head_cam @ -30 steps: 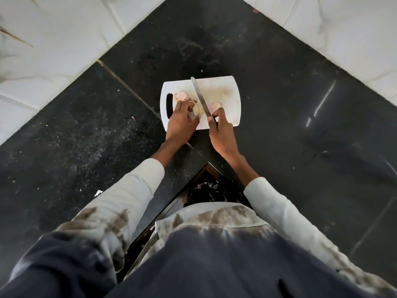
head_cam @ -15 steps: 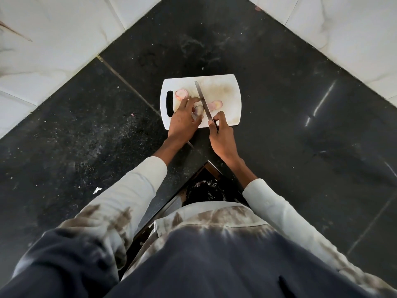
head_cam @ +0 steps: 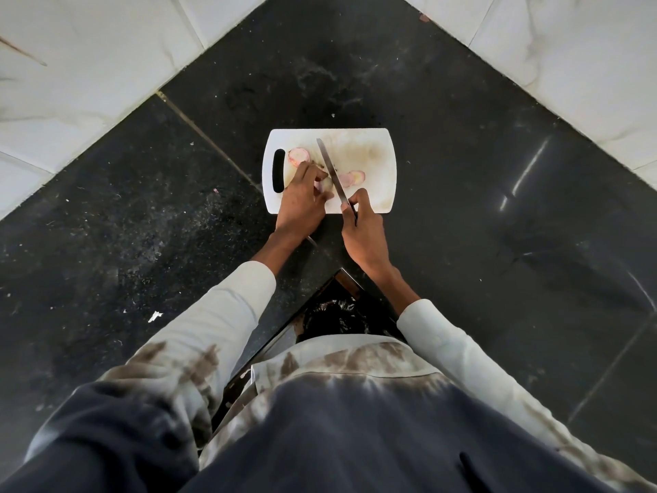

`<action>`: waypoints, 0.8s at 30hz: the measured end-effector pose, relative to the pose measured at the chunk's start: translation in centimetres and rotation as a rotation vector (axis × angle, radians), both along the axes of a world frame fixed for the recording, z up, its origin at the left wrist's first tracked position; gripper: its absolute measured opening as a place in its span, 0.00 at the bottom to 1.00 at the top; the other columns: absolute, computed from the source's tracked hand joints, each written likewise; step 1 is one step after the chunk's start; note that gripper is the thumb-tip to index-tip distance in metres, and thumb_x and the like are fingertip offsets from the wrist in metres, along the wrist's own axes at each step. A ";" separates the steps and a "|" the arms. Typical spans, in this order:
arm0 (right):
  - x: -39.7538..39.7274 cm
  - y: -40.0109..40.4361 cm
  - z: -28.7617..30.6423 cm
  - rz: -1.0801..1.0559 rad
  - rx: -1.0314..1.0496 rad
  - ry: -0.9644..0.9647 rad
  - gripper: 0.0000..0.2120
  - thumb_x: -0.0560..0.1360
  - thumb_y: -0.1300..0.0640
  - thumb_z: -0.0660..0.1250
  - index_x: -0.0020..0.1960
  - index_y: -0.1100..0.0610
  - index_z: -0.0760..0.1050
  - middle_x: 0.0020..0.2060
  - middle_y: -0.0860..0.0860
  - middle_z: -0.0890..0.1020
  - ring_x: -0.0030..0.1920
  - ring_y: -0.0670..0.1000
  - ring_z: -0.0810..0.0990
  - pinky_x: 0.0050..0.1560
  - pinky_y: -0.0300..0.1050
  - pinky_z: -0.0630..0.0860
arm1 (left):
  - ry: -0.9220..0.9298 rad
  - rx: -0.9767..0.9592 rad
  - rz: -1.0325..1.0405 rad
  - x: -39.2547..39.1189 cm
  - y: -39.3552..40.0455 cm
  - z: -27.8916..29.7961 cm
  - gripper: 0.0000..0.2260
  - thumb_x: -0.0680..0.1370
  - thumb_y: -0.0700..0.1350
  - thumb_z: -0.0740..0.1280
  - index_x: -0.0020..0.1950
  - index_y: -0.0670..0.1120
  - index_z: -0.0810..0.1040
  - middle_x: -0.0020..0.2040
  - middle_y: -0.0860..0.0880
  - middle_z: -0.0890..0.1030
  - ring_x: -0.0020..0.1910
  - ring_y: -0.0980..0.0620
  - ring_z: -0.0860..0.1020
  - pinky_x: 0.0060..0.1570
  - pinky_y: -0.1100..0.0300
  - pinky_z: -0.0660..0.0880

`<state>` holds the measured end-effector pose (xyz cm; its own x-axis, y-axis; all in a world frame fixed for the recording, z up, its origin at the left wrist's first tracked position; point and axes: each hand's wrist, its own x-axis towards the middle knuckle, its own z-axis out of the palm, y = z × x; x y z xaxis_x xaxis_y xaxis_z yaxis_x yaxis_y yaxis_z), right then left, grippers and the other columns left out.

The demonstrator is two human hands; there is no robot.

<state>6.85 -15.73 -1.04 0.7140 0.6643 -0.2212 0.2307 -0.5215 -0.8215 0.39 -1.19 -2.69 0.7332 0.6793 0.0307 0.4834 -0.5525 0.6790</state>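
A white cutting board (head_cam: 377, 151) with a slot handle at its left lies on the black counter corner. My left hand (head_cam: 302, 199) holds a pale pink vegetable piece (head_cam: 319, 186) down on the board; most of that piece is hidden under the fingers. My right hand (head_cam: 362, 229) grips the handle of a knife (head_cam: 330, 170), whose blade runs up and left across the board beside the held piece. A cut pink slice (head_cam: 298, 156) lies near the handle slot. Other slices (head_cam: 352, 177) lie to the right of the blade.
The black stone counter (head_cam: 480, 208) forms a corner, with white marble tile walls (head_cam: 89, 65) on the left and right. A gap in the counter edge near my body shows a dark plastic bag (head_cam: 334, 318). Small white scraps (head_cam: 154, 316) dot the left counter.
The knife blade has slid back towards me along the piece. My left hand stays on the vegetable. The slices to the right of the blade show more plainly.
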 end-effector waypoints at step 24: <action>1.5 1.1 0.9 -0.105 0.103 0.044 0.04 0.87 0.55 0.58 0.58 0.55 0.66 0.30 0.50 0.74 0.24 0.45 0.67 0.24 0.41 0.64 | -0.054 0.020 -0.019 -0.7 1.6 1.2 0.17 0.79 0.47 0.73 0.66 0.43 0.81 0.65 0.47 0.76 0.56 0.54 0.79 0.57 0.65 0.79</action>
